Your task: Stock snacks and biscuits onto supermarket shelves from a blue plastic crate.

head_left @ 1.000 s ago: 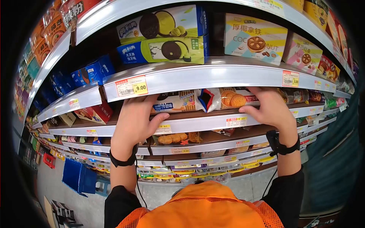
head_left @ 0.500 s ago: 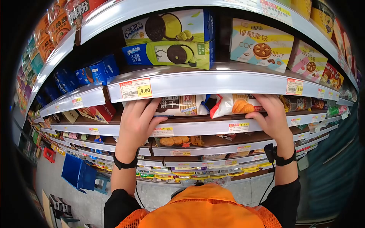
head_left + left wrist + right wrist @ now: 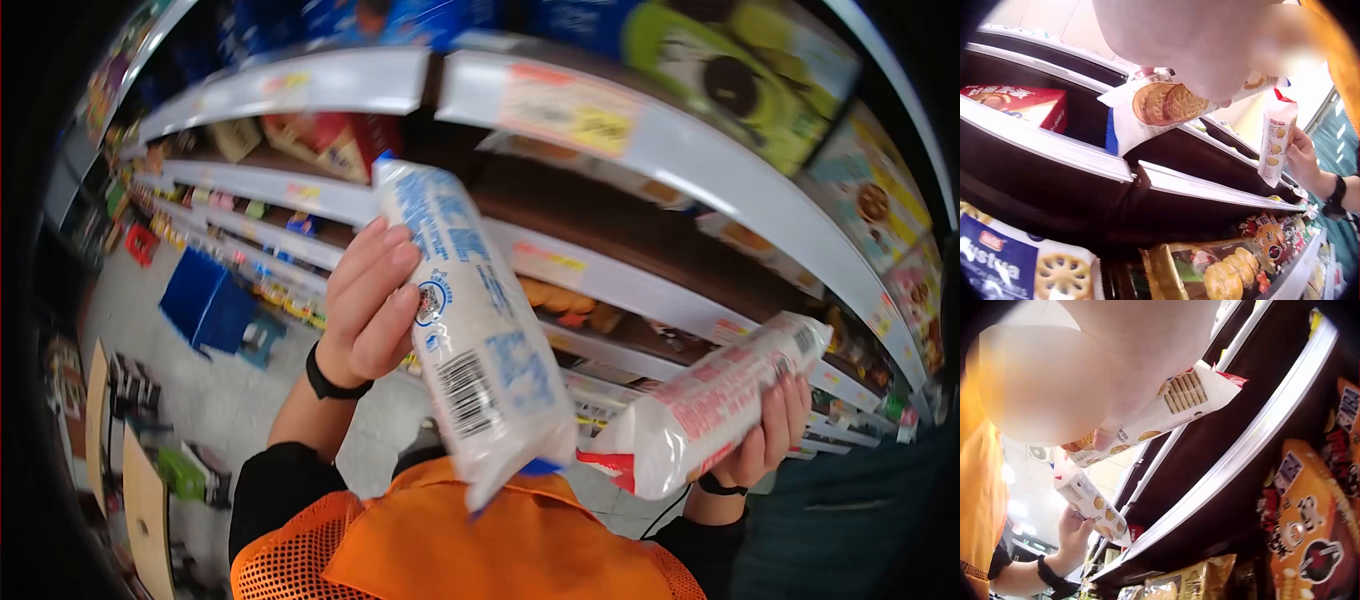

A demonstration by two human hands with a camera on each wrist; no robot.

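White packet with blue print (image 3: 480, 320) is tilted up in the air in front of the shelves, with the left hand's (image 3: 365, 305) fingers (image 3: 390, 322) curled round its edge, only partway closed since the packet fills the grip. The white packet with red print (image 3: 715, 405) slants in the right hand (image 3: 765, 440), fingers bent round its lower side, thumb hidden in the head view. Behind them there's a brown shelf (image 3: 620, 240), plus a red box (image 3: 335, 145) farther left and a blue bin (image 3: 210, 300) on the floor (image 3: 240, 400).
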